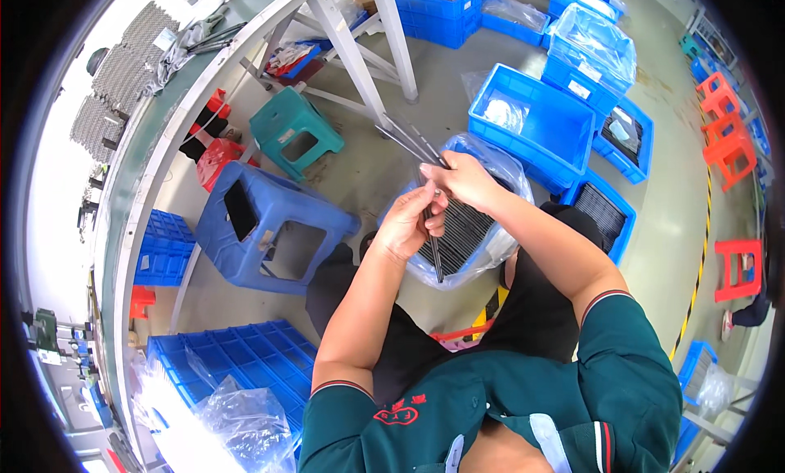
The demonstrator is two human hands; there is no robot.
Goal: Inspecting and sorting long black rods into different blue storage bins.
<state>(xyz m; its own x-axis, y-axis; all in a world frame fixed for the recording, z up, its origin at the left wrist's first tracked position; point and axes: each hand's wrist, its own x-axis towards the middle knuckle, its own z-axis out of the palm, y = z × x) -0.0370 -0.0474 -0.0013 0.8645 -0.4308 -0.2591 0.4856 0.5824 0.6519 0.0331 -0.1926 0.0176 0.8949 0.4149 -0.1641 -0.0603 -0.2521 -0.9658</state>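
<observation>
Several thin dark rods stick out up and to the left from my right hand, whose fingers are closed around them. Just below it, my left hand pinches a thin dark rod whose end points down toward me. The two hands are close together, nearly touching. Beneath them stands a bin lined with a clear plastic bag, and many similar dark rods lie side by side in it. My hands cover part of that bin, and the exact number of held rods is unclear.
A blue stool with a black phone stands left, a green stool beyond it. Blue crates are at the right. Another blue crate lies near left, below a long workbench.
</observation>
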